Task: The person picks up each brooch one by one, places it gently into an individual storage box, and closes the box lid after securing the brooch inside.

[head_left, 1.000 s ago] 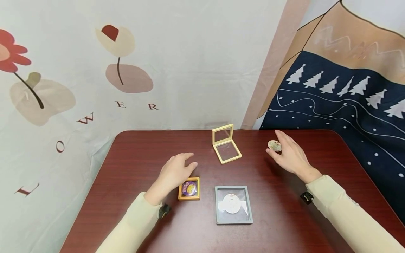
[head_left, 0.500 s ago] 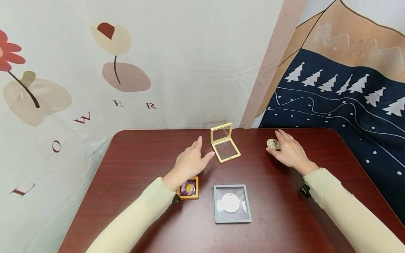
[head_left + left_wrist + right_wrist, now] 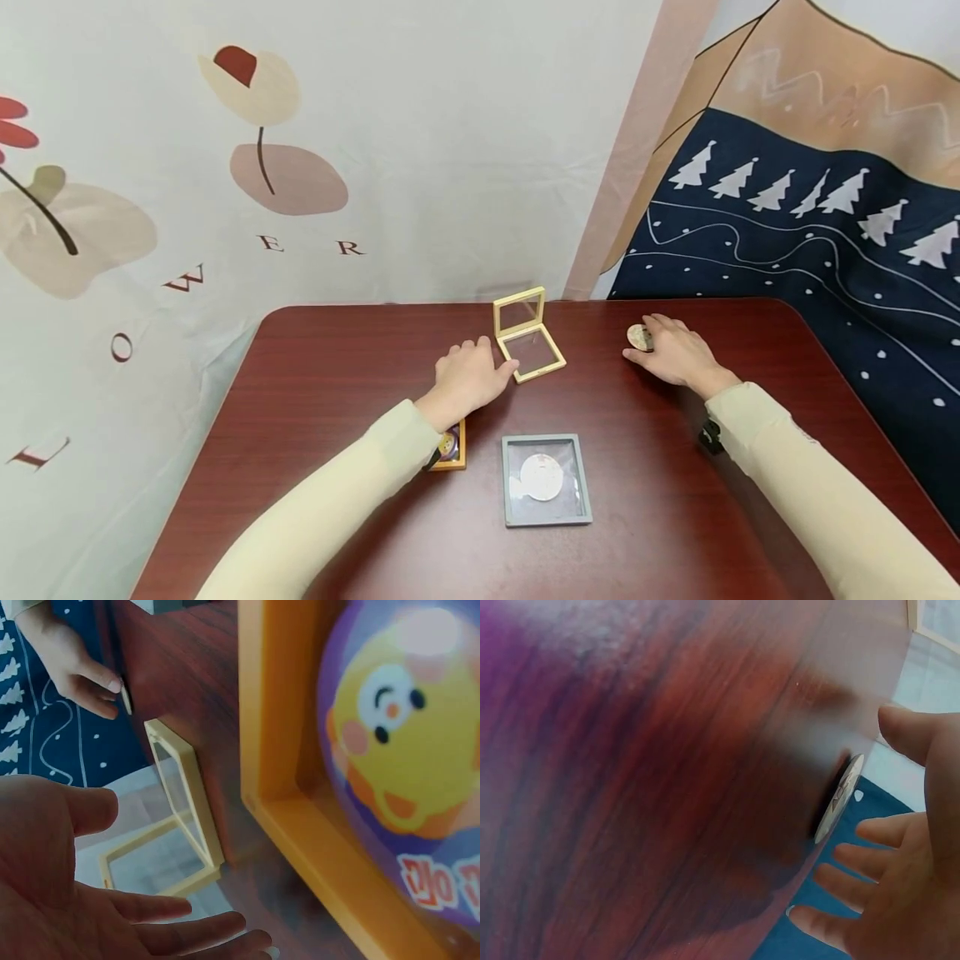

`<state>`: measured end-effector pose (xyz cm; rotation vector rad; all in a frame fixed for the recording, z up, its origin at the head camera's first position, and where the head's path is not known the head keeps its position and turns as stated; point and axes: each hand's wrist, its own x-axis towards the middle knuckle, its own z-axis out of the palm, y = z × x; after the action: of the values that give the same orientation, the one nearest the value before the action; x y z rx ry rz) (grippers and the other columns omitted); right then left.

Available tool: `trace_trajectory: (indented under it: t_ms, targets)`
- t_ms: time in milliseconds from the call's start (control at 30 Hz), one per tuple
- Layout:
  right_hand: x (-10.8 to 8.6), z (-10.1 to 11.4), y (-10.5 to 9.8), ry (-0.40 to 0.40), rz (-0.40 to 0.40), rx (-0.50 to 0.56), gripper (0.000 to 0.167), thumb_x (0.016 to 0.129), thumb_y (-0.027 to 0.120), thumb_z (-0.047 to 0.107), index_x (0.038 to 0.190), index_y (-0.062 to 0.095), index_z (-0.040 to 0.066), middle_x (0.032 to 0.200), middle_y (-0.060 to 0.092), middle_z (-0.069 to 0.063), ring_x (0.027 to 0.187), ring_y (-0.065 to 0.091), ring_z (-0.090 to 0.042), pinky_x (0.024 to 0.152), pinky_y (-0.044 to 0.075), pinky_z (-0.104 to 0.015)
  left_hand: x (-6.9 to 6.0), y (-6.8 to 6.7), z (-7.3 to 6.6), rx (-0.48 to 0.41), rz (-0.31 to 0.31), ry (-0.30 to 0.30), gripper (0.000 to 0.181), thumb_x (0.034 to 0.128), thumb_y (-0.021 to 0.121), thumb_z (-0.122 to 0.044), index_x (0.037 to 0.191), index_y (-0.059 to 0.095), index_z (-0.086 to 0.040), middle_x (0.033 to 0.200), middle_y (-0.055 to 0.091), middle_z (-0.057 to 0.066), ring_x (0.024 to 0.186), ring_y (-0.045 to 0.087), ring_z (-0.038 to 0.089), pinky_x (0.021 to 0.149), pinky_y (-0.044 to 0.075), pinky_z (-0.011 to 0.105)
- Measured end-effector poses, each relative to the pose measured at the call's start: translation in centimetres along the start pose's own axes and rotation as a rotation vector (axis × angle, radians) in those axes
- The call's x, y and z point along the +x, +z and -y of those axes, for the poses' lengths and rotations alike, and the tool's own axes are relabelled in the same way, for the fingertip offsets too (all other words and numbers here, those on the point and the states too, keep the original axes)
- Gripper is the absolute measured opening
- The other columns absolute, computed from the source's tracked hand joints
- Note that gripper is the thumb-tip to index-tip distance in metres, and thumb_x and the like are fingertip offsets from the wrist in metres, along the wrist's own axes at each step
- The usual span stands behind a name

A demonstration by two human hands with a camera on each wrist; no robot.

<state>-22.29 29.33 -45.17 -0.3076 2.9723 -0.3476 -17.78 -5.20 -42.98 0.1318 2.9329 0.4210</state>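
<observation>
My left hand (image 3: pixel 471 377) is spread beside the left edge of a small cream-yellow hinged frame (image 3: pixel 530 335), which stands opened on the table with clear panes. In the left wrist view, thumb and straight fingers lie apart on either side of this frame (image 3: pixel 196 801); contact cannot be told. My right hand (image 3: pixel 673 352) hovers around a flat round badge (image 3: pixel 637 337) at the back right. The right wrist view has the badge (image 3: pixel 840 799) lying on the table, in front of the fingers and thumb, which appear clear of it.
A grey square frame (image 3: pixel 508 483) with a white disc inside lies at the table's front middle. An orange frame (image 3: pixel 461 454) with a purple-and-yellow cartoon badge is partly hidden under my left wrist. A printed curtain (image 3: pixel 450 150) hangs behind the table's back edge.
My left hand has moved right and away from me, from above the orange frame to the cream-yellow frame. My right hand has lowered slightly around the badge.
</observation>
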Motion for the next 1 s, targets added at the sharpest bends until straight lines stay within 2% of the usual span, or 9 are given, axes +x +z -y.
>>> trace_trajectory:
  t_ms: [133, 333, 467, 567, 800, 1000]
  targets:
    - [0.3, 0.2, -0.1, 0.004, 0.01, -0.013, 0.083, 0.099, 0.066, 0.045, 0.151, 0.04, -0.014, 0.152, 0.041, -0.037, 0.138, 0.039, -0.056, 0.112, 0.032, -0.07, 0.7, 0.2, -0.2, 0.016, 0.001, -0.008, 0.064, 0.1019, 0.055, -0.061, 0.128, 0.063, -0.004, 0.119, 0.066, 0.017, 0.111, 0.061, 0.036, 0.089, 0.05, 0.053]
    - [0.6, 0.3, 0.0, 0.007, 0.0, -0.025, 0.079, 0.097, 0.067, 0.042, 0.147, 0.044, -0.016, 0.144, 0.047, -0.039, 0.131, 0.045, -0.056, 0.109, 0.037, -0.069, 1.6, 0.5, -0.4, -0.013, 0.032, -0.031, 0.053, 0.1013, 0.059, -0.057, 0.112, 0.067, -0.006, 0.115, 0.07, 0.015, 0.109, 0.064, 0.035, 0.091, 0.049, 0.053]
    - [0.8, 0.2, 0.2, 0.009, -0.02, -0.03, 0.075, 0.097, 0.067, 0.039, 0.143, 0.047, -0.017, 0.14, 0.05, -0.039, 0.127, 0.048, -0.054, 0.106, 0.039, -0.068, 2.1, 0.6, -0.3, -0.017, 0.06, -0.034, 0.045, 0.1013, 0.061, -0.054, 0.089, 0.068, -0.012, 0.097, 0.071, 0.009, 0.095, 0.067, 0.03, 0.086, 0.05, 0.05]
    - [0.9, 0.1, 0.3, 0.003, -0.04, -0.024, 0.071, 0.097, 0.067, 0.036, 0.14, 0.05, -0.018, 0.135, 0.052, -0.039, 0.123, 0.05, -0.053, 0.103, 0.042, -0.066, 2.4, 0.7, -0.1, -0.011, 0.074, -0.031, 0.047, 0.1013, 0.061, -0.054, 0.075, 0.065, -0.015, 0.082, 0.067, 0.005, 0.082, 0.065, 0.025, 0.081, 0.05, 0.048]
    - [1.0, -0.1, 0.4, -0.021, -0.067, 0.009, 0.062, 0.097, 0.067, 0.033, 0.127, 0.058, -0.021, 0.119, 0.058, -0.037, 0.111, 0.055, -0.051, 0.097, 0.045, -0.062, 2.9, 0.9, 0.0, -0.017, 0.098, -0.023, 0.048, 0.1019, 0.061, -0.054, 0.074, 0.064, -0.016, 0.076, 0.063, 0.003, 0.076, 0.062, 0.022, 0.08, 0.049, 0.046]
    - [1.1, -0.1, 0.4, -0.028, -0.077, 0.03, 0.059, 0.096, 0.066, 0.032, 0.123, 0.061, -0.02, 0.114, 0.061, -0.036, 0.107, 0.056, -0.049, 0.096, 0.046, -0.061, 3.1, 1.0, -0.2, -0.036, 0.103, -0.034, 0.044, 0.1016, 0.063, -0.051, 0.077, 0.063, -0.015, 0.076, 0.063, 0.004, 0.077, 0.062, 0.023, 0.081, 0.049, 0.046]
